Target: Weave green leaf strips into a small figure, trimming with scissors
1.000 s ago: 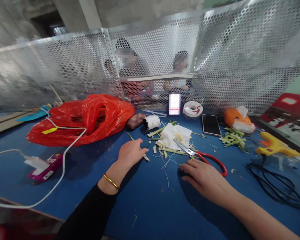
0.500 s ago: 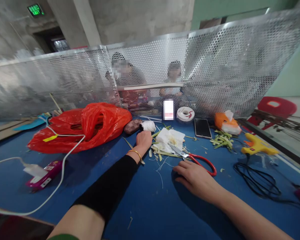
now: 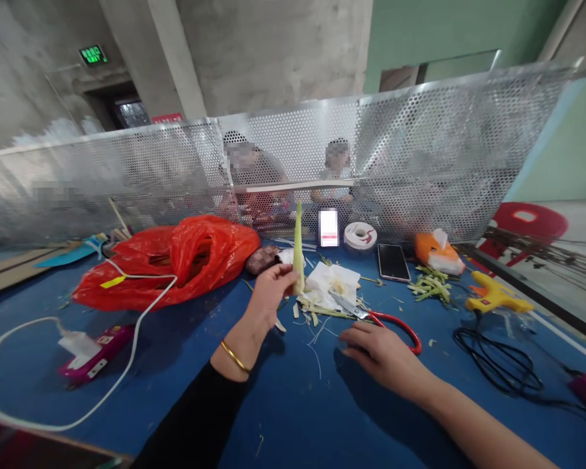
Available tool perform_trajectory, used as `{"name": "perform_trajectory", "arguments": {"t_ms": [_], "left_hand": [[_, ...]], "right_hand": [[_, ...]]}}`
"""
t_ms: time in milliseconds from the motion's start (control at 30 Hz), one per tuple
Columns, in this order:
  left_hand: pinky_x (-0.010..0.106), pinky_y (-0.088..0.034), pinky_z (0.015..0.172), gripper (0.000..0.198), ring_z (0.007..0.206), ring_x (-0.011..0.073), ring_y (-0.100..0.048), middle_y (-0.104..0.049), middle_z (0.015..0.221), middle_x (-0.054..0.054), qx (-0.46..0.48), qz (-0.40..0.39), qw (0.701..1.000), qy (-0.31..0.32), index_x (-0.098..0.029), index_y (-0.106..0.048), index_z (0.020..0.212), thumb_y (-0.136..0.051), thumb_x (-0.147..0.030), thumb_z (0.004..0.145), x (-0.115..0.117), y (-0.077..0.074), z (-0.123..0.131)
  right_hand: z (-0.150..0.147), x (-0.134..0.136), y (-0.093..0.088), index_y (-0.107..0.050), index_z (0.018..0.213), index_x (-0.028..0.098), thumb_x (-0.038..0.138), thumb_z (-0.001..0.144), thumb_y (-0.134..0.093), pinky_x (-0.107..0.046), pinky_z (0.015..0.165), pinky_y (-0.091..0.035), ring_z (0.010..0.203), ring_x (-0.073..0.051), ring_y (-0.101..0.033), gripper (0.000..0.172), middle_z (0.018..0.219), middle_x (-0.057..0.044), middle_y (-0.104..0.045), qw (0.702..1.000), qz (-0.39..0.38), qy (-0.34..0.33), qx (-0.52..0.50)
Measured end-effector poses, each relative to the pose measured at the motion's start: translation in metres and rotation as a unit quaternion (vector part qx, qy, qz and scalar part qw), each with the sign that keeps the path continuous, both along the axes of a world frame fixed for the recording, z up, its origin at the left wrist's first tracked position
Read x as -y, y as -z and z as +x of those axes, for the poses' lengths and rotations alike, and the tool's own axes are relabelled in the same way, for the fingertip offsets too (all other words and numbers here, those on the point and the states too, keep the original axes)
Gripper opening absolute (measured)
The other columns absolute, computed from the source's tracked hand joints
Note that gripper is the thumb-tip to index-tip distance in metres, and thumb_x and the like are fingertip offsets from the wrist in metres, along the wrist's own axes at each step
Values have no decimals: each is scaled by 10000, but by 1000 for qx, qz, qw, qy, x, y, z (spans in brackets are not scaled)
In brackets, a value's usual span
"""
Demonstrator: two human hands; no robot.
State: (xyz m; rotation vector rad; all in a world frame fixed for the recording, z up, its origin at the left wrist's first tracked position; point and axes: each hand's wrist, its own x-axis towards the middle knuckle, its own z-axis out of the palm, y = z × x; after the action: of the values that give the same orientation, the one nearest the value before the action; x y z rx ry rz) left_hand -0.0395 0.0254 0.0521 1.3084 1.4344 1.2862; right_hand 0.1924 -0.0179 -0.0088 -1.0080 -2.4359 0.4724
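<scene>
Left hand [image 3: 272, 293] clamped on the base of a green leaf [image 3: 297, 244], tip upright above it, probably leaving its length free. Right hand [image 3: 383, 355] palm down, slightly spread, nothing visible in it; scissors [image 3: 363, 314] just beyond, presumably for easy reach.

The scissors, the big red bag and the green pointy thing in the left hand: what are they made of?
Scissors: the blades look like metal, silvery and shiny; the red handle looks smooth, maybe plastic or plastic-coated.
Red bag: probably thin plastic, being glossy and crinkled.
Green pointed strip: seems leafy plant matter, smooth-looking, pale green and tapering.
</scene>
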Motion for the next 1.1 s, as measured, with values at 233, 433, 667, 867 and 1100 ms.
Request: {"name": "perform_trajectory", "arguments": {"t_ms": [233,433,667,867,1100], "left_hand": [[286,-522,609,370,608,146,-624,-689,741,56,193,-72,974,99,-127,-664,833,-792,-356,573,36,29,30],[243,-469,553,277,582,129,-594,-650,660,24,208,-95,968,103,-132,-622,692,-805,-279,545,31,42,29],[211,-414,498,235,542,91,-513,-590,621,-15,160,-121,972,119,-136,-597,702,-769,-247,586,30,47,30],[198,-338,471,260,569,89,-498,-598,674,-8,128,-123,973,144,-128,-627,808,-762,-241,617,33,47,31],[251,-411,550,265,585,122,-548,-623,703,37,192,-154,953,178,-125,-649,810,-724,-358,709,32,49,31]], "right_hand": [[-18,-5,-3,-656,1038,192,433,845,-575,-351,762,-513,873,-240,-660,319,976,-91,-715,926,-207,132,-287],[-50,-12,-8,-681,801,160,437,696,-723,-269,591,-452,636,-160,-605,300,702,-32,-684,856,-343,139,-362],[-51,-2,3,-628,801,167,394,653,-783,-249,602,-439,645,-146,-612,313,712,-6,-665,823,-396,132,-385],[-46,0,0,-603,753,157,352,688,-760,-232,586,-409,589,-101,-541,258,655,23,-603,799,-434,103,-403],[-46,3,-6,-583,683,156,321,689,-748,-232,590,-394,566,-90,-506,234,626,19,-606,781,-453,80,-422]]}}
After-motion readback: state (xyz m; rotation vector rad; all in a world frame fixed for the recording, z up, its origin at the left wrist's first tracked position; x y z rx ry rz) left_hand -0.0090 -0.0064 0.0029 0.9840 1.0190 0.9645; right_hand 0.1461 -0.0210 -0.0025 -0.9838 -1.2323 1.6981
